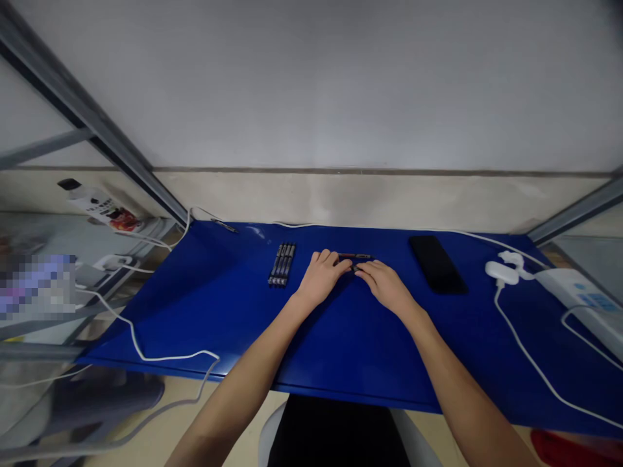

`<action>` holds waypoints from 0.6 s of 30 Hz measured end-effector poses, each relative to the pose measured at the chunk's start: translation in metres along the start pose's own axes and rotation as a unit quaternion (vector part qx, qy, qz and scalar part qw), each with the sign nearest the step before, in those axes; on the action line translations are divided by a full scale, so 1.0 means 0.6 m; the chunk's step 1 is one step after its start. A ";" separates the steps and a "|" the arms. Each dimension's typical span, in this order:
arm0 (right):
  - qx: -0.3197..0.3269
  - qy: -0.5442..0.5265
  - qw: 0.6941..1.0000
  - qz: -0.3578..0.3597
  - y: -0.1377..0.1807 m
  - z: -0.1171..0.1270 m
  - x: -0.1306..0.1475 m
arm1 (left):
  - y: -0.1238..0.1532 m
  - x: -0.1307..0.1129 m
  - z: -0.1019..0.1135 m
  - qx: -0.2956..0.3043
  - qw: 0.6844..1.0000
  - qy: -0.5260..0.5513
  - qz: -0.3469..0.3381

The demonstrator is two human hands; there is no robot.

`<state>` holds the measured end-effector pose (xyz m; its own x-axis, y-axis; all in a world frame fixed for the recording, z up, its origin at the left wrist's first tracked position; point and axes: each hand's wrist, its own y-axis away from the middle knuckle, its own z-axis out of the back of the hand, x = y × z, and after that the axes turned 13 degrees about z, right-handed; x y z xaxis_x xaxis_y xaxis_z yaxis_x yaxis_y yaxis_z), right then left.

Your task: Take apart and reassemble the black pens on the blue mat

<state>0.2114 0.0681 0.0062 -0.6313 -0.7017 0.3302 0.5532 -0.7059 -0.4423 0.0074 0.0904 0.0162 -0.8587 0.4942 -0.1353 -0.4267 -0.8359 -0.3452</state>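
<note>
My left hand [322,275] rests low over the blue table, its fingers curled and the thumb pointing right. Facing it, my right hand [386,283] has thumb and fingers pressed together. Between the fingertips of both hands shows a small dark pen-like piece [354,268], mostly covered by the fingers. Just behind them a dark pen [360,255] lies crosswise, its left end hidden by my left hand. Several dark pens [281,264] lie side by side in a neat row to the left of my left hand.
A black phone [438,264] lies to the right. Beyond it are a white earbud case [502,272] with a cable and a white power strip [584,305]. Another pen [224,226] lies at the back left. White cables cross the left edge; a bottle [104,206] leans beyond the frame.
</note>
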 end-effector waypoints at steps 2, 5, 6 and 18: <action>-0.014 0.003 1.000 0.010 0.000 0.000 0.000 | -0.001 0.000 0.001 0.009 1.000 0.006 0.002; -0.034 0.020 0.999 0.017 -0.001 0.002 0.005 | -0.002 -0.001 0.003 0.018 0.999 0.024 0.012; -0.044 0.021 0.999 0.017 -0.002 0.003 0.007 | -0.002 -0.001 0.003 0.018 0.999 0.031 0.016; -0.134 -0.205 0.953 -0.179 -0.013 0.004 0.018 | 0.000 -0.003 0.002 -0.001 0.998 0.040 0.040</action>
<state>0.2016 0.0661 0.0151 -0.4572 -0.4376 0.7743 0.1481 -0.8959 -0.4189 0.0086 0.0890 0.0175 -0.8643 0.4437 -0.2370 -0.3572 -0.8731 -0.3319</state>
